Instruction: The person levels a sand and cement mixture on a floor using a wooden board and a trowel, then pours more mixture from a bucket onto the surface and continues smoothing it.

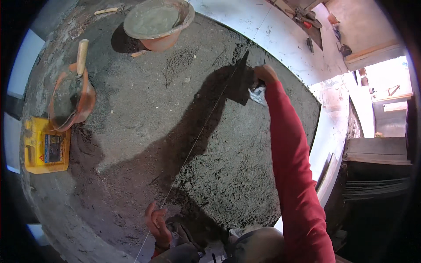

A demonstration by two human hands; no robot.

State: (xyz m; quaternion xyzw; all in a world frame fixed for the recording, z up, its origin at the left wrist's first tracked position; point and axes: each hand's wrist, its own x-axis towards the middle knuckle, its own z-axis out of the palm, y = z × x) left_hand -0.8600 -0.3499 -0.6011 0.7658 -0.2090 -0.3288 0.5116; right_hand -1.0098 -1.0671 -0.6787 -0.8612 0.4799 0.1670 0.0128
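Observation:
My right hand [265, 73], at the end of a red sleeve, is closed around the handle of a trowel, which is mostly hidden by the hand. The trowel's dark pointed blade [239, 81] is over wet grey mortar [237, 153] near the white tiles. A small bright, shiny patch shows beside my wrist; I cannot make out what it is. Low in the view, my left hand [158, 223] has its fingers apart and loosely bent, next to a thin taut string [193, 147] that runs diagonally across the floor. Whether the fingers touch the string is unclear.
A tub of grey mix [158, 19] stands at the far side. To the left are an orange bucket [85, 105] with a wooden-handled tool [82, 57] and a yellow jerrycan [47, 144]. White tiles [280, 48] border the mortar. Stacked sheets [375, 188] lie at right.

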